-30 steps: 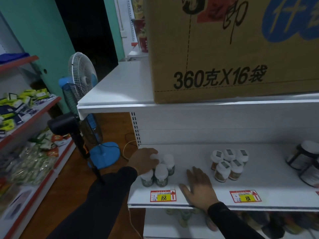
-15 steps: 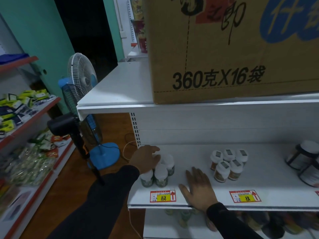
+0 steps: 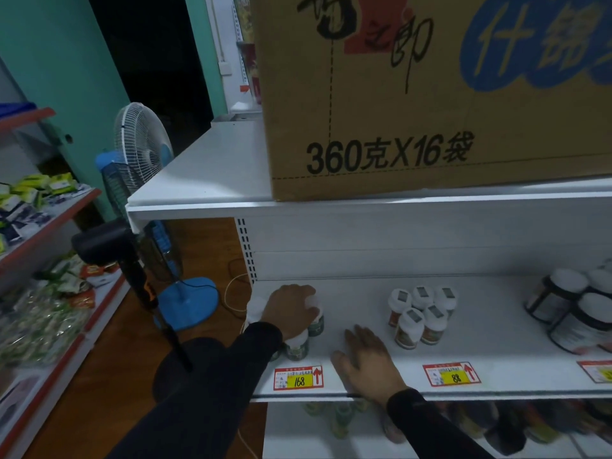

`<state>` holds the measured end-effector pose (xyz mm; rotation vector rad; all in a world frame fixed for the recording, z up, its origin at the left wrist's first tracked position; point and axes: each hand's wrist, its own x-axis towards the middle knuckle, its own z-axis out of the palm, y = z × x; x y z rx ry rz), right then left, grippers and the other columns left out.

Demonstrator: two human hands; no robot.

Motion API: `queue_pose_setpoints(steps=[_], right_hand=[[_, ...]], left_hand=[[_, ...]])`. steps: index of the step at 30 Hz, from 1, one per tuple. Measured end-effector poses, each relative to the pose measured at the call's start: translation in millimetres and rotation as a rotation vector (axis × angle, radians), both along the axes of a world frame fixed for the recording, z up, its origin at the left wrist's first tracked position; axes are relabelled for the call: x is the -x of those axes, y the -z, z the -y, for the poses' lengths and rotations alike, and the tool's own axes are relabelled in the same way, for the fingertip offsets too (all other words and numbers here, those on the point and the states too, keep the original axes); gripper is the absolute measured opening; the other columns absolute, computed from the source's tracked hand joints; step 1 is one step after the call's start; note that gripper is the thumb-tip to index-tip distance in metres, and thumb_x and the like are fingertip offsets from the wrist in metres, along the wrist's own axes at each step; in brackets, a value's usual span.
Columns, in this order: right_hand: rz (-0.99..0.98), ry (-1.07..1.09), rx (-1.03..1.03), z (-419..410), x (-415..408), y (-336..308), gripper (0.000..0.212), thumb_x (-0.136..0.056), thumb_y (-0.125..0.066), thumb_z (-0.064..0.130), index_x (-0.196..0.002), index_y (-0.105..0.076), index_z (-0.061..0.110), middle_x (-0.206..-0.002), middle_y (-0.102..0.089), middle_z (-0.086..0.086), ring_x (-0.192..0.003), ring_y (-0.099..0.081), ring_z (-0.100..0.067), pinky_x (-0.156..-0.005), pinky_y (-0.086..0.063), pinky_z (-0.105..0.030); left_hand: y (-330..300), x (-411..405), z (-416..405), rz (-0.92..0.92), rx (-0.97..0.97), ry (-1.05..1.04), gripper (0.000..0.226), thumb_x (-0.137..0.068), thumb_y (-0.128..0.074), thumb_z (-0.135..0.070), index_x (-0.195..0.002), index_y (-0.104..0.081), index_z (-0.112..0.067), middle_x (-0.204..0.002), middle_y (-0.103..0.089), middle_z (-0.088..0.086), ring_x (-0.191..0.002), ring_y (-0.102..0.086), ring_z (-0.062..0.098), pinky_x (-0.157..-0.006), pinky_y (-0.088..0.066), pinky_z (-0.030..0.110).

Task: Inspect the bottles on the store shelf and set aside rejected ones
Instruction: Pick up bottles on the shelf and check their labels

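Reaching with my left hand (image 3: pixel 291 309), which sits directly on top of the cluster of small white-capped bottles (image 3: pixel 298 346) at the left end of the shelf (image 3: pixel 496 352), fingers curled down over one cap at the back of the group. Bottles stand upright, so I'd judge the pull is straight up, and the left hand is clearly the nearer one. My right hand (image 3: pixel 367 362) lies flat, fingers spread, on the shelf just beside that cluster, between it and the second bottle group (image 3: pixel 420 316) further right.
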<state>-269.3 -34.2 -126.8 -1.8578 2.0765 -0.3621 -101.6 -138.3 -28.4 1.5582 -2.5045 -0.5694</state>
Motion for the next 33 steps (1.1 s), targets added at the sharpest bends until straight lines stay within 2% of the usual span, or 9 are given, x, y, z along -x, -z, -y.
queue_pose_setpoints(steps=[5,8,11,16,20,23,26,30,33], right_hand=[[0.311,0.095,0.101,-2.2,-1.9,-23.1,0.058,-0.098,-0.047,0.048,-0.147,-0.039,0.018,-0.152,-0.04,-0.001,-0.137,-0.038,-0.016,-0.11,-0.028,-0.021],[0.494,0.16,0.175,-3.6,-7.6,-39.2,0.058,-0.094,-0.053,0.05,-0.144,-0.042,0.023,-0.147,-0.045,0.001,-0.131,-0.045,-0.015,-0.107,-0.035,-0.024],[0.65,0.163,0.238,-6.8,-14.1,-53.6,0.059,-0.091,-0.061,0.049,-0.142,-0.042,0.028,-0.14,-0.051,0.003,-0.123,-0.05,-0.011,-0.102,-0.042,-0.026],[0.741,0.069,0.283,-16.9,-26.9,-77.2,0.069,-0.08,-0.071,0.055,-0.138,-0.041,0.03,-0.128,-0.054,0.011,-0.117,-0.053,-0.004,-0.097,-0.043,-0.019],[0.775,0.033,0.343,-21.8,-36.6,-89.9,0.048,-0.078,-0.079,0.042,-0.115,-0.048,0.042,-0.116,-0.061,0.018,-0.105,-0.058,0.005,-0.091,-0.047,-0.015],[0.803,0.048,0.377,-25.2,-40.5,-96.1,0.041,-0.079,-0.079,0.036,-0.11,-0.052,0.039,-0.11,-0.063,0.016,-0.101,-0.061,0.004,-0.088,-0.049,-0.015],[0.863,0.056,0.364,-28.3,-42.8,-98.6,0.039,-0.083,-0.076,0.033,-0.116,-0.054,0.03,-0.111,-0.065,0.014,-0.1,-0.063,0.001,-0.088,-0.052,-0.019],[0.982,0.053,0.36,-29.1,-46.2,-101.2,0.019,-0.095,-0.063,0.022,-0.111,-0.059,0.031,-0.108,-0.069,0.007,-0.099,-0.066,-0.006,-0.086,-0.053,-0.025],[1.091,0.06,0.312,-29.2,-47.4,-100.9,0.018,-0.098,-0.055,0.017,-0.113,-0.062,0.024,-0.111,-0.07,-0.004,-0.1,-0.068,-0.017,-0.088,-0.055,-0.03]], left_hand=[[-18.2,-0.5,-7.1,-0.172,-0.015,-0.022,0.047,-0.097,-0.053,-0.032,-0.142,-0.047,-0.016,-0.144,-0.049,0.009,-0.131,-0.045,0.023,-0.106,-0.033,0.027],[-30.7,-2.1,-13.0,-0.273,-0.017,-0.035,0.044,-0.099,-0.051,-0.03,-0.139,-0.05,-0.013,-0.142,-0.052,0.008,-0.128,-0.048,0.022,-0.097,-0.033,0.02],[-40.0,-5.4,-17.2,-0.412,-0.078,-0.089,0.042,-0.099,-0.051,-0.035,-0.136,-0.054,-0.017,-0.14,-0.054,0.004,-0.124,-0.051,0.019,-0.098,-0.038,0.023],[-53.4,-12.6,-24.9,-0.586,-0.138,-0.129,0.037,-0.098,-0.054,-0.035,-0.128,-0.061,-0.014,-0.131,-0.061,0.004,-0.115,-0.058,0.02,-0.103,-0.046,0.039],[-61.7,-15.7,-35.1,-0.735,-0.186,-0.156,0.019,-0.099,-0.054,-0.03,-0.109,-0.065,-0.019,-0.106,-0.066,0.001,-0.094,-0.062,0.015,-0.091,-0.054,0.037],[-65.3,-18.1,-41.7,-0.824,-0.219,-0.159,0.016,-0.099,-0.054,-0.027,-0.101,-0.066,-0.017,-0.099,-0.068,0.004,-0.085,-0.063,0.014,-0.076,-0.055,0.027],[-68.8,-22.4,-46.7,-0.885,-0.268,-0.171,0.014,-0.099,-0.054,-0.027,-0.095,-0.066,-0.021,-0.096,-0.068,0.002,-0.086,-0.063,0.015,-0.076,-0.053,0.026],[-70.4,-25.7,-50.0,-0.957,-0.356,-0.179,0.023,-0.098,-0.055,-0.027,-0.118,-0.062,-0.017,-0.109,-0.066,0.0,-0.099,-0.064,0.015,-0.084,-0.055,0.028],[-71.1,-25.9,-52.5,-1.064,-0.428,-0.196,0.027,-0.096,-0.059,-0.024,-0.121,-0.06,-0.014,-0.114,-0.065,0.004,-0.101,-0.064,0.018,-0.082,-0.055,0.028]])
